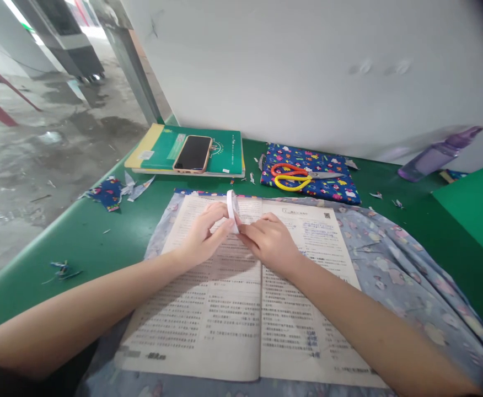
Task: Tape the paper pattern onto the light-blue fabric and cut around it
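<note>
Above the open book [233,309], both hands meet at a white roll of tape [231,209] held on edge. My left hand [208,234] has its fingers and thumb closed on the roll's left side. My right hand [272,242] pinches at the roll's right edge, its fingertips partly hidden behind the knuckles. Printed text and some blue handwriting cover the pages. Beneath the book spreads a grey-blue patterned cloth [394,275], reaching past its right side and lower edge.
Scissors [293,179] with red and yellow handles lie on a dark blue patterned wrapped book [336,190]. A phone [193,153] rests on green books [229,146] at back left. A purple bottle [431,157] leans by the wall. Cloth scraps [109,193] and threads [63,270] litter the green table [125,237].
</note>
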The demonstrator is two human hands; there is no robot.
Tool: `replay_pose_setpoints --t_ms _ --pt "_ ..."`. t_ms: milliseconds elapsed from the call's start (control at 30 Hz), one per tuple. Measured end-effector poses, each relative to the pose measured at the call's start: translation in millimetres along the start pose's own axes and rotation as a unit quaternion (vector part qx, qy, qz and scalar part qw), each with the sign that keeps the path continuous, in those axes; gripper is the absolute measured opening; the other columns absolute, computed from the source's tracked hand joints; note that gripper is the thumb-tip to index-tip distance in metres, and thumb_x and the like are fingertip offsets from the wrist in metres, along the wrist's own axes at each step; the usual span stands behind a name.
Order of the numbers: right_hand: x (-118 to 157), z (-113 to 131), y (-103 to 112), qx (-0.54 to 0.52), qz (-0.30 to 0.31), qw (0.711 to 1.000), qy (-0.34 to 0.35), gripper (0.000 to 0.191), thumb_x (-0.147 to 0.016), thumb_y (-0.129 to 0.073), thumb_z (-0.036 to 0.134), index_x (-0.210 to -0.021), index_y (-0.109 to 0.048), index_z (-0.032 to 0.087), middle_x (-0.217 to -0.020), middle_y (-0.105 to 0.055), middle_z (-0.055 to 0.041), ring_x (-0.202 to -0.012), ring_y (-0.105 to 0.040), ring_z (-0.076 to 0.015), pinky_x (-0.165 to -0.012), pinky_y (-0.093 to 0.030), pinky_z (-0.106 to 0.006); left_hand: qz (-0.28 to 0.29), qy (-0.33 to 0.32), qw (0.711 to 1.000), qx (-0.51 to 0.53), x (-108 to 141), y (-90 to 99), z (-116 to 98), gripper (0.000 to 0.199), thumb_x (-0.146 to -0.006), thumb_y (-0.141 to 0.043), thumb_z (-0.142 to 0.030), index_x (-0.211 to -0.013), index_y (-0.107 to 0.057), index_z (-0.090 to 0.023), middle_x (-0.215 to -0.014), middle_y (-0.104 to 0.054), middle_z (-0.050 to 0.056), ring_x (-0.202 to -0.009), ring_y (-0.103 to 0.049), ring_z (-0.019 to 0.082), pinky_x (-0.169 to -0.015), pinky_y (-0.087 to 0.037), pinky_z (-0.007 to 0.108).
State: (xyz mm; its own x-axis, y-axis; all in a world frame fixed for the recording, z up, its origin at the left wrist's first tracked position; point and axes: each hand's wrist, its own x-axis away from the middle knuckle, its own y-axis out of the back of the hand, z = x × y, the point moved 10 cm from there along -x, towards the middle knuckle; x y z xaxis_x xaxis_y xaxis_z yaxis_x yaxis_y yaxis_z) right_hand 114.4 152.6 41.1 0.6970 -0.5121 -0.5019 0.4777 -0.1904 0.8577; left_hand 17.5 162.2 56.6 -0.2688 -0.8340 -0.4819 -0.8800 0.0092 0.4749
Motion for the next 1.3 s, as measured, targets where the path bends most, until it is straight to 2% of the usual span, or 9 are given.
replay_pose_setpoints --t_ms 133,233,500,700,800,900,1067,1200,1300 --pt "-1 -2 -2 -0.026 0.013 0.999 -0.02 0.032 -0.1 -0.038 0.03 -0.093 -0.067 0.018 -0.068 -0.067 -0.002 -0.063 -0.057 -0.0144 -0.073 -0.036 -0.031 -0.011 0.061 0.998 0.029 0 3.3 13 0.024 -0.096 -0.043 -0.033 -0.088 -0.062 -0.019 -0.085 -0.066 0.004 -0.082 -0.06 0.017 -0.076 -0.049 0.034" --pt "-1 -4 -3 -0.055 0.014 0.998 -0.033 0.027 -0.098 -0.042 0.029 -0.098 -0.066 0.017 -0.071 -0.067 -0.0023 -0.065 -0.058 -0.0154 -0.076 -0.037 -0.032 -0.012 0.061 0.998 0.021 0 4.1 13 0.024 -0.096 -0.044 -0.032 -0.089 -0.063 -0.019 -0.085 -0.067 0.004 -0.082 -0.061 0.017 -0.076 -0.049 0.033" --pt "1 -10 18 -0.192 -0.05 0.978 -0.07 0.041 -0.089 -0.051 0.032 -0.126 -0.049 0.014 -0.083 -0.064 -0.0027 -0.071 -0.055 -0.0158 -0.079 -0.041 -0.035 0.002 -0.141 0.979 -0.15 5 -8.0 -19 0.011 -0.093 -0.05 -0.02 -0.092 -0.061 -0.021 -0.093 -0.067 0.002 -0.089 -0.059 0.017 -0.089 -0.04 0.039" --pt "6 -22 35 -0.247 -0.134 0.954 -0.106 0.025 -0.092 -0.05 0.033 -0.11 -0.059 0.019 -0.067 -0.057 0.0013 -0.063 -0.051 -0.0144 -0.067 -0.044 -0.032 0.028 -0.236 0.937 -0.255 15 -22.8 -36 0.008 -0.092 -0.055 -0.02 -0.087 -0.059 -0.023 -0.092 -0.068 0.0 -0.084 -0.056 0.016 -0.09 -0.037 0.038" --pt "8 -28 34 -0.275 -0.133 0.942 -0.139 0.022 -0.092 -0.05 0.034 -0.101 -0.063 0.019 -0.063 -0.053 0.0023 -0.059 -0.049 -0.0134 -0.062 -0.044 -0.03 0.051 -0.26 0.916 -0.301 19 -31.5 -37 0.01 -0.092 -0.053 -0.019 -0.088 -0.06 -0.024 -0.093 -0.069 -0.001 -0.087 -0.058 0.017 -0.093 -0.036 0.039" --pt "9 -33 25 -0.313 -0.107 0.925 -0.184 0.017 -0.091 -0.053 0.034 -0.093 -0.063 0.02 -0.066 -0.058 0.0021 -0.059 -0.052 -0.0119 -0.061 -0.045 -0.028 0.048 -0.232 0.916 -0.323 15 -32.8 -30 0.008 -0.092 -0.053 -0.018 -0.09 -0.06 -0.022 -0.097 -0.068 0.002 -0.091 -0.058 0.019 -0.093 -0.036 0.04" --pt "7 -31 13 -0.366 -0.068 0.908 -0.194 0.011 -0.09 -0.055 0.029 -0.092 -0.061 0.02 -0.074 -0.067 0.0005 -0.063 -0.06 -0.0116 -0.06 -0.048 -0.025 0.04 -0.124 0.96 -0.249 5 -22.5 -15 0.015 -0.09 -0.052 -0.024 -0.103 -0.054 -0.017 -0.105 -0.065 0.007 -0.096 -0.057 0.021 -0.089 -0.04 0.04" --pt "8 -30 4 -0.357 -0.031 0.911 -0.205 0.011 -0.089 -0.057 0.031 -0.089 -0.061 0.021 -0.076 -0.069 0.0003 -0.065 -0.062 -0.0122 -0.06 -0.048 -0.025 0.057 -0.136 0.963 -0.226 7 -22.3 -19 0.007 -0.092 -0.046 -0.022 -0.093 -0.05 -0.017 -0.08 -0.062 0.001 -0.075 -0.058 0.016 -0.102 -0.033 0.045" --pt "9 -34 9 -0.33 -0.062 0.918 -0.211 0.014 -0.086 -0.063 0.035 -0.083 -0.059 0.022 -0.072 -0.067 0.002 -0.064 -0.061 -0.0119 -0.064 -0.05 -0.026 0.07 -0.145 0.956 -0.247 10 -25.6 -19 0.009 -0.093 -0.042 -0.016 -0.089 -0.05 -0.018 -0.069 -0.057 -0.003 -0.063 -0.053 0.013 -0.105 -0.031 0.045"
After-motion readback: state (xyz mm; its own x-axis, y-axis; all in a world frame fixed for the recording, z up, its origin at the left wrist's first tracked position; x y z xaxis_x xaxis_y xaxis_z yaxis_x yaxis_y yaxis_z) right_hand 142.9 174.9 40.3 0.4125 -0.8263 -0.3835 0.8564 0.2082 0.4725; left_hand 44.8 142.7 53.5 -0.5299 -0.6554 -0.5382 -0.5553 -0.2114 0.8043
